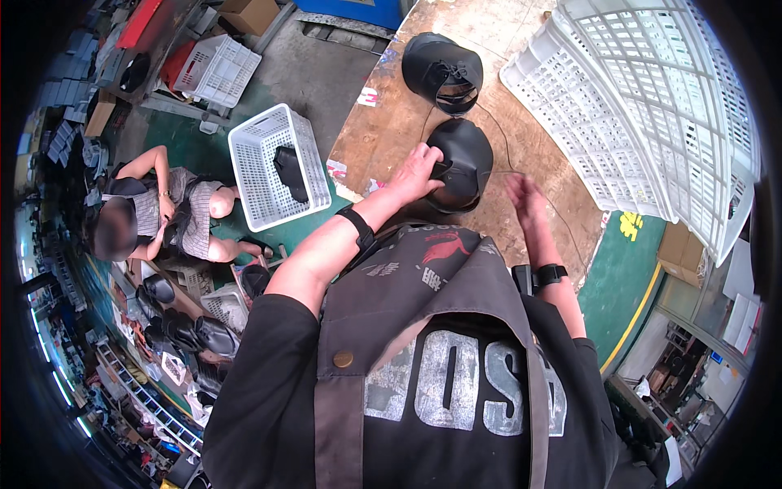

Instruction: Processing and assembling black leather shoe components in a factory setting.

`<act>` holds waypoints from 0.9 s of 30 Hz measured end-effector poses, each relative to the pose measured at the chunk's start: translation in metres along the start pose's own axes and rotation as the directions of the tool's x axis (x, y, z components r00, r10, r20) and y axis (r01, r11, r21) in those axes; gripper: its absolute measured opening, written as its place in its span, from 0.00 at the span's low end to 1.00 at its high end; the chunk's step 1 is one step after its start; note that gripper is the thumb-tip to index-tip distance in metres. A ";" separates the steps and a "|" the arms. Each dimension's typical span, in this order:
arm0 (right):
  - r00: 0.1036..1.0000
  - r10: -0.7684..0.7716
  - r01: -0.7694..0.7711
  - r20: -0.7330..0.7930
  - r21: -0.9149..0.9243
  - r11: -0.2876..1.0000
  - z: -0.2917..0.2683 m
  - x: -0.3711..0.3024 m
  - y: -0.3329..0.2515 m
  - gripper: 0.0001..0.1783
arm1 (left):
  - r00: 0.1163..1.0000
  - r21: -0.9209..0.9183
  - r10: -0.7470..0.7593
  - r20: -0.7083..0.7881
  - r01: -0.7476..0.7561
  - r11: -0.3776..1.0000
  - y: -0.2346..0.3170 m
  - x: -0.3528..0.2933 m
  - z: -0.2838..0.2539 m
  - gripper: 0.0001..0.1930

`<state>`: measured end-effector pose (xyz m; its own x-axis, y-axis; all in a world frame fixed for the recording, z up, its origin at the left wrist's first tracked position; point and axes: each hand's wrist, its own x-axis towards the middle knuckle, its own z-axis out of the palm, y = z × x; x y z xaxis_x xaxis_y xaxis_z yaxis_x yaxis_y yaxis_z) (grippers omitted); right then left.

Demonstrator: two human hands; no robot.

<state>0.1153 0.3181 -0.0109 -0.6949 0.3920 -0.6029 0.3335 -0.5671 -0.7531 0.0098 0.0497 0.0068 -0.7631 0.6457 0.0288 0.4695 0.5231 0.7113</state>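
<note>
L hand [417,173] pinches edge of nearer black upper [464,155] on wooden bench [366,138]; R hand [529,202] blurred alongside, can't tell if it's pinching thin cord [508,147]. Prob. best: firm L grip, cord clear of 2nd black upper [436,69] beyond.

Left fingers [428,152] curled, right fingers [516,184] loosely bent

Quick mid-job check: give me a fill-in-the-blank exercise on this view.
1. The ____ hand touches the nearer black piece.
2. Counting the farther black piece, the worktable bears ____ such pieces.
3. The basket left of the worktable, with a black item inside, is ____ in colour.

Missing words: left; two; white.
</note>
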 end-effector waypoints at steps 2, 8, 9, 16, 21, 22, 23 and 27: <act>0.989 -0.009 0.042 -0.146 0.225 0.973 -0.028 0.010 -0.006 0.15 | 1.000 -0.017 -0.022 0.002 0.022 1.000 -0.008 -0.002 -0.002 0.18; 0.925 -0.105 0.336 -0.366 0.657 0.674 -0.171 0.043 -0.027 0.13 | 1.000 -0.047 0.012 -0.016 -0.013 0.999 -0.015 0.000 0.003 0.12; 0.904 -0.159 0.386 -0.396 0.599 0.702 -0.176 0.039 -0.037 0.13 | 1.000 -0.047 -0.007 0.001 0.007 0.999 -0.018 -0.002 0.004 0.11; 0.899 -0.278 0.327 -0.339 0.095 0.940 -0.088 0.019 -0.053 0.09 | 0.974 -0.082 -0.165 0.155 0.179 0.980 -0.015 -0.001 0.000 0.12; 0.990 -0.117 0.133 0.077 -0.248 0.960 0.026 -0.002 -0.029 0.13 | 0.977 -0.292 -0.185 0.110 0.209 0.933 -0.019 -0.002 0.012 0.13; 0.976 -0.084 0.142 0.202 -0.290 0.946 0.044 -0.007 -0.025 0.12 | 0.972 -0.350 -0.197 0.132 0.231 0.908 -0.025 -0.002 0.017 0.13; 0.945 -0.043 0.156 0.323 -0.331 0.931 0.060 -0.011 -0.022 0.12 | 0.971 -0.350 -0.200 0.131 0.234 0.907 -0.024 -0.002 0.016 0.13; 0.883 -0.039 0.362 0.469 -0.624 0.692 0.087 -0.003 0.011 0.14 | 0.893 -0.447 -0.273 0.359 0.421 0.789 -0.015 0.002 0.007 0.12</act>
<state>0.0653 0.2482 0.0055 -0.9248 0.0285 -0.3794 0.3770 0.2018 -0.9039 0.0043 0.0472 -0.0084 -0.6497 0.6332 -0.4206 -0.1492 0.4363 0.8873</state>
